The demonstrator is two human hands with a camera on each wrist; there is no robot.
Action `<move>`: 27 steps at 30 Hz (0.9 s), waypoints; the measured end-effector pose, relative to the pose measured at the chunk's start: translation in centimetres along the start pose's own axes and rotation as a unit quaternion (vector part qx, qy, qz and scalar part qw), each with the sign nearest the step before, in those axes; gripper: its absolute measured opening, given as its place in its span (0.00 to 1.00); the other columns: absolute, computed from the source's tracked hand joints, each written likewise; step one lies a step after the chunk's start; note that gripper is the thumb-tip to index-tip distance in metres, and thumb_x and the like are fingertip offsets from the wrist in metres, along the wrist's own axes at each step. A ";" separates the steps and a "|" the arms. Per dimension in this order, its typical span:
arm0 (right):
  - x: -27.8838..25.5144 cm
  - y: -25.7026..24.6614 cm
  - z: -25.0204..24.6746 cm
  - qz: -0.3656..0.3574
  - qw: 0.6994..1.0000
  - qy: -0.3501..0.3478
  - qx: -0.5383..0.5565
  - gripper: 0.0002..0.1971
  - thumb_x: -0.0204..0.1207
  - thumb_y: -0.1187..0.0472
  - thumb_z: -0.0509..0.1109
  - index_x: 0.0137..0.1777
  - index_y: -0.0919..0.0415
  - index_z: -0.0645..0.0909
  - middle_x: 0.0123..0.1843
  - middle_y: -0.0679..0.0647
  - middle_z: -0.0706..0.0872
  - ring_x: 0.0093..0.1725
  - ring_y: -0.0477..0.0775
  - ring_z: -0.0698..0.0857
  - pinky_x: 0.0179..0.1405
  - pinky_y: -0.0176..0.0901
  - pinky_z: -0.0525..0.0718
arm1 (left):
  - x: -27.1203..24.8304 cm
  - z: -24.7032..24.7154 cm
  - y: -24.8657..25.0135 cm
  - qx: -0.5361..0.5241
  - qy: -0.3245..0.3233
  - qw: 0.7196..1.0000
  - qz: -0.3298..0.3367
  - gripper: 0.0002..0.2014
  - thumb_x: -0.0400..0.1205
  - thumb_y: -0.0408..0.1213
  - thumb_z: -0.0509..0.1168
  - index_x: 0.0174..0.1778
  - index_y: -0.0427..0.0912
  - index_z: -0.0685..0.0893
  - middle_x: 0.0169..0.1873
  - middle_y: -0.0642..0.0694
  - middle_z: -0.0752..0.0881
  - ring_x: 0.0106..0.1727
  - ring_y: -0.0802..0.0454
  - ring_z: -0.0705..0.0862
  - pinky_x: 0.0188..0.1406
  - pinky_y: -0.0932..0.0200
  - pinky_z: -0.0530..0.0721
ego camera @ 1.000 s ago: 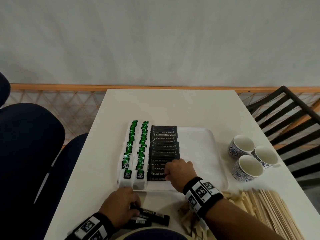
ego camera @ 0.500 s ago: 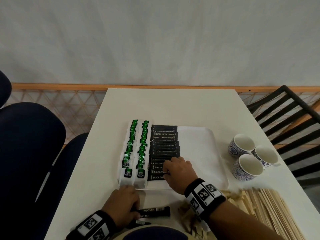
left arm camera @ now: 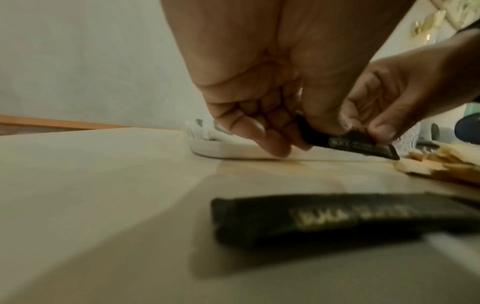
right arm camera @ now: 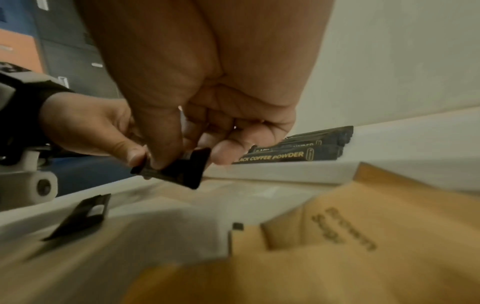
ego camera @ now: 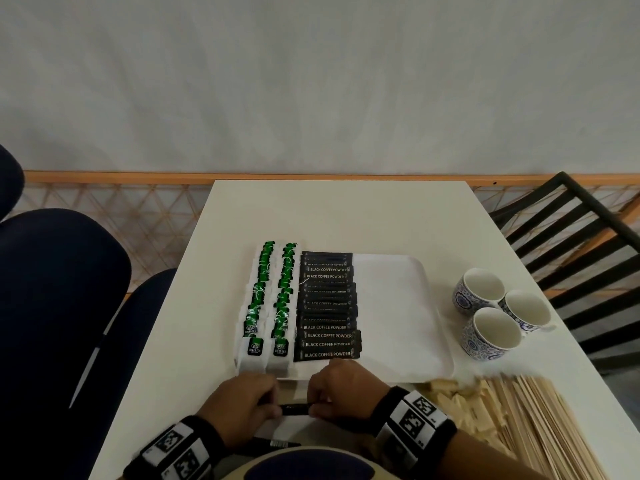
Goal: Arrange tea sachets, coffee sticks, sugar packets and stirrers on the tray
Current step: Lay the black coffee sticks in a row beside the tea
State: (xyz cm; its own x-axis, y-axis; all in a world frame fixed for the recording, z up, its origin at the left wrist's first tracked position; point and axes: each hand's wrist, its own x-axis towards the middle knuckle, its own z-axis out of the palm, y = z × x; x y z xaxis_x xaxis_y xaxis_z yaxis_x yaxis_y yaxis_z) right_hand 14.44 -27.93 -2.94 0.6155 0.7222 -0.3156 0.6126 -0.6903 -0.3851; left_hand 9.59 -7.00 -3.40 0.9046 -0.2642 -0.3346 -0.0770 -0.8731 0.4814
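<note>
A white tray (ego camera: 398, 306) holds two columns of green tea sachets (ego camera: 273, 306) and one column of black coffee sticks (ego camera: 329, 306); its right half is bare. Just in front of the tray both hands hold one black coffee stick (ego camera: 294, 408) a little above the table. My left hand (ego camera: 272, 403) grips its left end, and my right hand (ego camera: 315, 407) pinches its right end between thumb and forefinger. The held stick (left arm camera: 350, 144) shows in the left wrist view and, end on, as the stick (right arm camera: 176, 170) in the right wrist view. Another loose stick (ego camera: 273, 445) lies near the table edge.
Brown sugar packets (ego camera: 450, 400) and a pile of wooden stirrers (ego camera: 540, 431) lie at the front right of the table. Three blue-patterned cups (ego camera: 491, 317) stand right of the tray. A dark blue chair (ego camera: 52, 306) is at the left, a black slatted chair (ego camera: 571, 244) at the right.
My right hand has drawn back from the coffee row on the tray to the table front and taken the end of the stick that my left hand lifted.
</note>
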 end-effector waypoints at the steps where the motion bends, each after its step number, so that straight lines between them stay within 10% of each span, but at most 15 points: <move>1: -0.1 0.1 -0.1 -0.007 1.000 0.024 0.007 0.11 0.79 0.51 0.68 0.55 0.56 0.86 0.50 0.55 0.89 0.53 0.56 0.82 0.55 0.50 0.80 | -0.1 -0.2 -0.2 -0.056 0.016 0.998 -0.004 0.12 0.76 0.45 0.72 0.31 0.56 0.75 0.32 0.57 0.81 0.37 0.65 0.77 0.36 0.73 0.72; 9: -1.0 -0.5 -1.3 -0.038 0.988 0.140 0.054 0.06 0.78 0.58 0.64 0.50 0.59 0.78 0.44 0.58 0.87 0.43 0.60 0.85 0.42 0.48 0.80 | 0.2 -2.3 -0.3 -0.427 0.002 0.902 -0.073 0.10 0.86 0.37 0.61 0.43 0.35 0.77 0.33 0.39 0.87 0.30 0.42 0.84 0.28 0.55 0.81; 17: -0.9 -0.5 -1.7 0.030 0.972 0.124 0.197 0.13 0.76 0.52 0.74 0.58 0.51 0.79 0.50 0.45 0.86 0.45 0.40 0.80 0.46 0.30 0.78 | 0.5 -2.4 -0.4 -0.401 0.059 0.914 -0.038 0.07 0.76 0.17 0.68 0.42 0.31 0.78 0.27 0.40 0.86 0.30 0.46 0.86 0.31 0.54 0.82; 27: -0.5 2.6 -1.5 0.181 0.958 0.148 0.168 0.05 0.78 0.53 0.71 0.50 0.50 0.86 0.49 0.46 0.87 0.46 0.44 0.80 0.45 0.30 0.75 | 0.0 -2.2 -0.5 -0.232 0.083 0.968 -0.044 0.05 0.75 0.33 0.74 0.37 0.45 0.85 0.27 0.50 0.86 0.28 0.57 0.85 0.33 0.62 0.83</move>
State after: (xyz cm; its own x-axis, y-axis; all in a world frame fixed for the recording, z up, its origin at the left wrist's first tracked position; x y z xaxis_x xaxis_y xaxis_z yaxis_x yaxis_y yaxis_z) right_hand 16.47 -30.15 -2.52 0.9011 0.3604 -0.2411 0.1689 -0.8038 -0.5704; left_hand 10.60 -5.62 -1.85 0.9570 -0.0931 -0.2748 0.1660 -0.6008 0.7820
